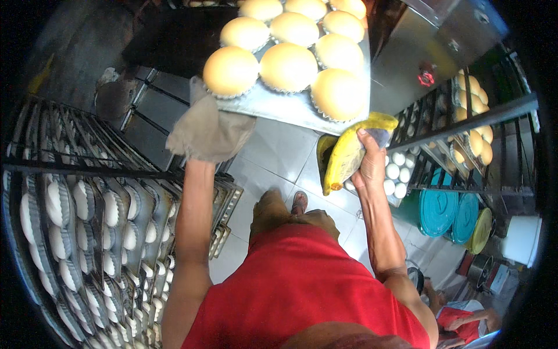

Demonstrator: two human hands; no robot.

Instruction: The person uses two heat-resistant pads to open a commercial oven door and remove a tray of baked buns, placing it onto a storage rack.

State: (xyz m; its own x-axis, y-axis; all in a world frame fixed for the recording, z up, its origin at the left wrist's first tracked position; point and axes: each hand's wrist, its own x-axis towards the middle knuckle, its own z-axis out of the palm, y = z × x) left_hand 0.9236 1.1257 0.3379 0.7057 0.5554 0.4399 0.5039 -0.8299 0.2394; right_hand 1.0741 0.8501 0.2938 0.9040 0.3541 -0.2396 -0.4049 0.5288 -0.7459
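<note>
A baking tray [290, 115] with several golden buns [289, 68] in pleated paper cups is held out in front of me. A grey-brown cloth [212, 125] covers my left hand [200, 152] and is pressed against the tray's near left corner; the fingers are hidden under it. At the near right corner, my right hand [369, 163] is closed round a thick yellow oven pad [344, 156], thumb on top, and the pad bears on the tray's edge.
On the left, a rack [87, 175] carries trays of pale, unbaked-looking dough pieces [58, 203]. A rack [465, 129] on the right holds browned buns [479, 145]. Lidded teal tubs [437, 210] stand below it. Another person [465, 320] is at the lower right.
</note>
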